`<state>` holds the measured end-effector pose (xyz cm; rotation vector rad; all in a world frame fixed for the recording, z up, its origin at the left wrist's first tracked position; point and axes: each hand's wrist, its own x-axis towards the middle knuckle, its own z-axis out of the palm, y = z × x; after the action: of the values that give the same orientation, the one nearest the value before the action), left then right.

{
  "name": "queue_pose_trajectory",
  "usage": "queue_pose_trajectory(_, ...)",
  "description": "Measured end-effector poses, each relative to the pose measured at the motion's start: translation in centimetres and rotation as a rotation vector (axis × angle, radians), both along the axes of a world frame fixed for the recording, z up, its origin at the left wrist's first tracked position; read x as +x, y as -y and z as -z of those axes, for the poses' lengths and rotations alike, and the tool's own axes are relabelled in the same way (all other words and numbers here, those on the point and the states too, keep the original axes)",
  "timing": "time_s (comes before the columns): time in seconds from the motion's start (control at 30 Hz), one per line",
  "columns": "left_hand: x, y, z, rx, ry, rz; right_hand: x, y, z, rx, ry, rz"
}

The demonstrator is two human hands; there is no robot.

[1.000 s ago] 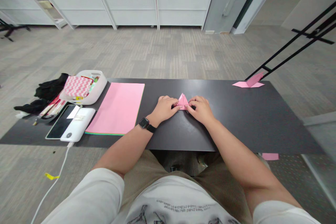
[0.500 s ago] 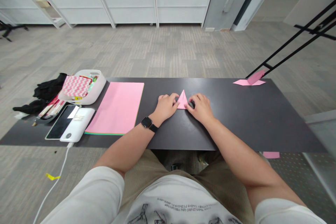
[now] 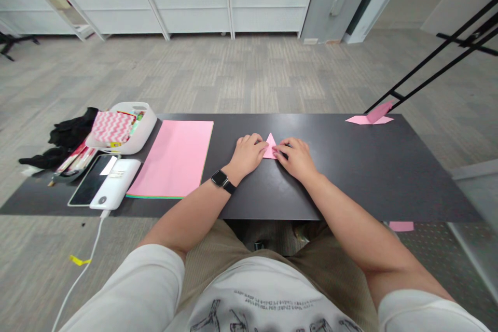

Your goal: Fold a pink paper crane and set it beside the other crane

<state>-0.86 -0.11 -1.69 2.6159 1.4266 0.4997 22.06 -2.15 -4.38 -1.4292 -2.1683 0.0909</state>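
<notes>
A small pink folded paper triangle [image 3: 270,146] lies on the black table [image 3: 350,176], point away from me. My left hand [image 3: 248,154], a black watch on its wrist, presses the triangle's left side with curled fingers. From the right, my right hand [image 3: 296,157] pinches and presses the triangle's right edge. Both hands rest on the tabletop and cover the lower part of the paper.
A stack of pink sheets [image 3: 174,157] lies to the left. Beyond it are a white basket [image 3: 143,133] with a chevron pouch, a phone [image 3: 90,180], a white power bank [image 3: 115,183] and pens. Another folded pink paper [image 3: 370,117] sits at the far right corner.
The raised paper flaps have been pressed down into a flat triangle. Both hands shifted slightly away from me and closed in on the paper's sides.
</notes>
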Motion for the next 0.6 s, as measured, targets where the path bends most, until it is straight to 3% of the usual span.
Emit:
queue_pose_trajectory(0.23,-0.2,-0.3,0.5,-0.032,0.022,0.185,0.3,-0.3,-0.2,-0.021,0.049,-0.061)
queue_pose_trajectory(0.47,-0.9,0.5,0.5,0.002,0.014,0.229,1.0,0.2,-0.8,-0.079,0.046,-0.150)
queue_pose_trajectory(0.6,-0.9,0.7,0.2,-0.060,-0.014,0.216,1.0,0.3,-1.1,-0.108,0.030,-0.166)
